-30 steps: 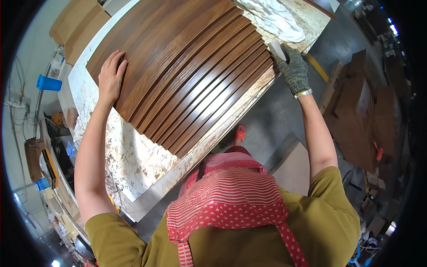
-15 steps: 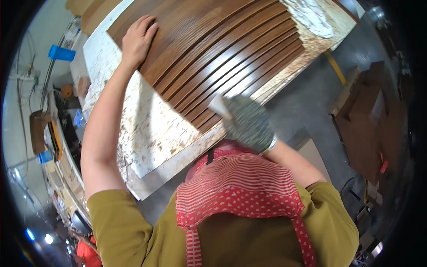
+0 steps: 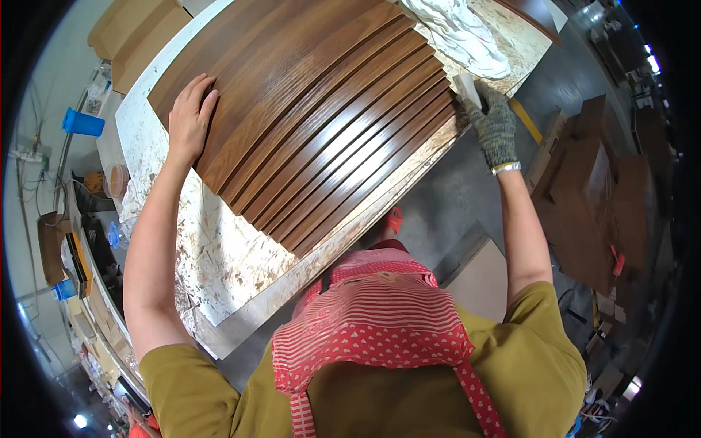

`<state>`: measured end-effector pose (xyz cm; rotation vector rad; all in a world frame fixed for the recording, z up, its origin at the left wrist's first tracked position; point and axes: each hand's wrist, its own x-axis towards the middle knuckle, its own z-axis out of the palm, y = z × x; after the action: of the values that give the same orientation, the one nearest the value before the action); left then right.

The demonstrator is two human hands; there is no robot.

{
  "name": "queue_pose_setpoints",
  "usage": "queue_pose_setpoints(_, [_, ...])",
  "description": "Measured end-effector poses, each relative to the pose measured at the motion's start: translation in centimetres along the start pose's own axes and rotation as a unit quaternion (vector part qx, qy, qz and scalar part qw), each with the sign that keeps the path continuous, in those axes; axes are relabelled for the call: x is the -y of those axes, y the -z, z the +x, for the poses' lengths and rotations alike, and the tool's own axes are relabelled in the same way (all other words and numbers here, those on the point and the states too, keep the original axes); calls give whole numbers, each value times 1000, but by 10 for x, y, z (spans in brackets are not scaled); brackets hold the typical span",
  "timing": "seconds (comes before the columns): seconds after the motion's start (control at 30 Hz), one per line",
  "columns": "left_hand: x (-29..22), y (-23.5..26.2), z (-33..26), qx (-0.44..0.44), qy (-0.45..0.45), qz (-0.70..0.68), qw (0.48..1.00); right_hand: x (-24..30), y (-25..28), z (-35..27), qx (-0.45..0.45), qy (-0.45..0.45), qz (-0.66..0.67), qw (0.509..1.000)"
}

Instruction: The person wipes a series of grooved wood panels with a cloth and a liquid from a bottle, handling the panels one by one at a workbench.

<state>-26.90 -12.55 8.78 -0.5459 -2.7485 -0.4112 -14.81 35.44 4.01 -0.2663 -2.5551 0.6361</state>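
Glossy brown wood-grain boards (image 3: 321,109) lie overlapped like steps on the worktable, their edges forming long parallel ridges. My bare left hand (image 3: 191,120) rests on the boards' left end, fingers stretched out and thumb slightly apart. At the opposite end, near the table's right corner, my right hand (image 3: 495,128) wears a grey-green knit glove. Between its fingers and thumb is a small whitish block or pad (image 3: 469,90), held against or just beside the ends of the lower boards. What the block is made of cannot be made out.
The stained white worktable (image 3: 226,263) shows around the boards. A crumpled white cloth (image 3: 467,40) lies at the far right. Beyond it is another brown board (image 3: 531,16). A blue cup (image 3: 83,123) stands at left, near an open cardboard box (image 3: 135,36); brown cartons (image 3: 584,197) stand at right.
My right hand has swept from the boards' near left end to their right end, carrying the whitish block. My left hand remains on the boards while the whole view has shifted.
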Motion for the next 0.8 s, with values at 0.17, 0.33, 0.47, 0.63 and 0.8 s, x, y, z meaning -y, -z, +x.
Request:
queue_pose_setpoints(0.17, [-3, 1, 0, 6, 5, -8, 1000, -14, -24, 16, 22, 36, -38, 998])
queue_pose_setpoints(0.33, [2, 0, -4, -1, 7, -9, 1000, 40, -22, -23, 31, 120, -17, 992])
queue_pose_setpoints(0.47, [13, -6, -4, -30, -8, 3, 1000, 114, -22, -75, 95, 132, 37, 986])
queue_pose_setpoints(0.63, [12, -14, 3, -65, -41, -16, 997, 207, -31, -151, 189, 230, 98, 950])
queue_pose_setpoints(0.8, [5, -15, 8, -38, -33, -13, 999, 238, -33, -178, 271, 282, 175, 904])
